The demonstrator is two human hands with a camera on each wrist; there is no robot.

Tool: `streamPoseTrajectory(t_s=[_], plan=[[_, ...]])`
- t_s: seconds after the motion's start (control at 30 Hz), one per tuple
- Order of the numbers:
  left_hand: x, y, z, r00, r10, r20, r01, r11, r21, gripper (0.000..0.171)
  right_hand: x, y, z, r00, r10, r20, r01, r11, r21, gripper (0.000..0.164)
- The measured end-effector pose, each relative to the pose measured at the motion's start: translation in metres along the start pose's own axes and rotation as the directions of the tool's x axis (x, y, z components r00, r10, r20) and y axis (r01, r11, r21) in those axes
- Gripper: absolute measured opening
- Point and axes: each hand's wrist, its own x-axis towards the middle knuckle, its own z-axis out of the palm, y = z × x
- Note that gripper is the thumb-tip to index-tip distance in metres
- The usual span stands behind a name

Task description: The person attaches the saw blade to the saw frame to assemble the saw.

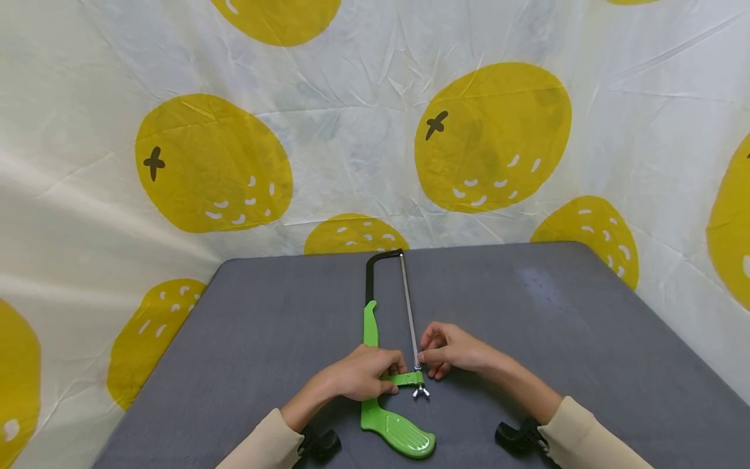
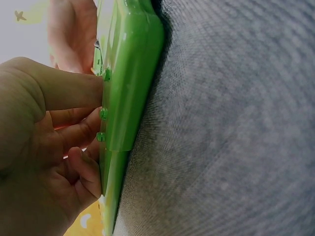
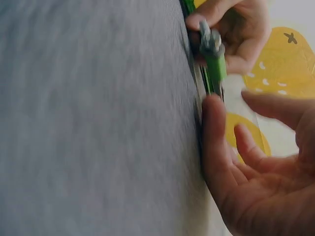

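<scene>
A hacksaw (image 1: 370, 326) lies on the grey table, its black front frame (image 1: 370, 277) pointing away and its green handle (image 1: 405, 435) nearest me. My left hand (image 1: 364, 372) grips the green frame where the short cross-arm (image 1: 407, 379) branches off, seen closely in the left wrist view. A thin silver blade (image 1: 408, 303) runs along the right side, ending at a wing nut (image 1: 420, 391). Beside the blade's near end is my right hand (image 1: 459, 348), fingers loosely bent. In the right wrist view its thumb and fingers are apart, with one fingertip (image 3: 213, 105) right at the blade end.
Grey cloth covers the table (image 1: 281, 312). A white curtain (image 1: 351, 156) printed with yellow fruit hangs along the back and sides. Black devices (image 1: 321, 446) are strapped at both wrists, below the beige sleeves (image 1: 263, 443).
</scene>
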Motion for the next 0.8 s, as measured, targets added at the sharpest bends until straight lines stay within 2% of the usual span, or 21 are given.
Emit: streamPoseTrajectory(t_s=[0.13,0.27,0.37,0.63,0.8], plan=[[0.0,0.0,0.001,1.0,0.006,-0.014,-0.006,1.0,0.009,0.018,-0.012,-0.004,-0.004,0.993,0.088,0.08,-0.086,0.996,-0.03,0.023],[-0.001,-0.001,0.002,1.0,0.013,-0.026,-0.013,1.0,0.008,0.017,-0.021,-0.004,-0.003,0.965,0.154,0.21,-0.149,0.988,-0.04,0.028],[-0.001,-0.001,0.003,1.0,0.014,-0.025,-0.014,1.0,-0.003,0.017,-0.023,-0.002,-0.002,0.948,0.159,0.275,-0.158,0.987,-0.026,0.031],[-0.002,-0.001,0.002,0.999,0.022,-0.031,-0.022,1.0,0.005,0.017,-0.021,0.007,0.002,0.93,0.15,0.337,-0.179,0.982,0.055,0.026],[-0.002,-0.001,0.003,0.999,0.025,-0.031,-0.025,1.0,0.012,0.017,-0.02,0.013,0.003,0.926,0.134,0.353,-0.179,0.979,0.096,0.023]])
